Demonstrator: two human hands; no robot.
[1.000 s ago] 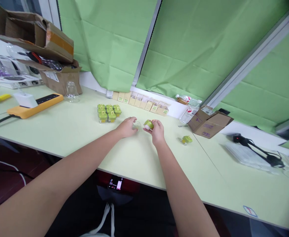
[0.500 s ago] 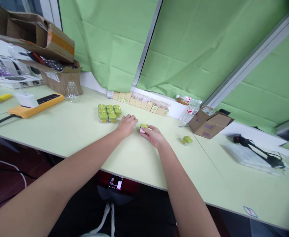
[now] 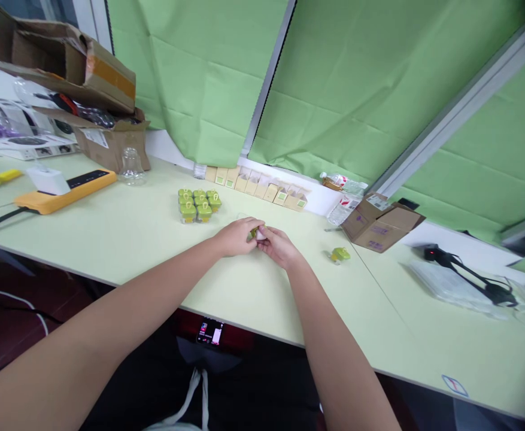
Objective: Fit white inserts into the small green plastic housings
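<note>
Near the middle of the table (image 3: 226, 287), my two hands meet around a small green-lidded container (image 3: 260, 234) with a whitish side. My right hand (image 3: 281, 246) has its fingers closed on it from the right. From the left, my left hand (image 3: 237, 237) wraps its fingers over it, hiding most of the lid. A faint clear piece (image 3: 243, 215) shows just behind my left hand. Several similar green-lidded clear containers (image 3: 199, 205) stand packed together to the left, and a single green-lidded container (image 3: 340, 255) lies to the right.
Small cardboard boxes (image 3: 257, 184) line the back edge. A clear jar (image 3: 131, 167), an orange power strip (image 3: 64, 193) and open cartons (image 3: 109, 140) are on the left. Toward the right are plastic bottles (image 3: 343, 206), a brown carton (image 3: 379, 222) and a black cabled device (image 3: 469, 278).
My left hand has moved right from beside the container group and closed around the container in my right hand. My right hand has barely moved.
</note>
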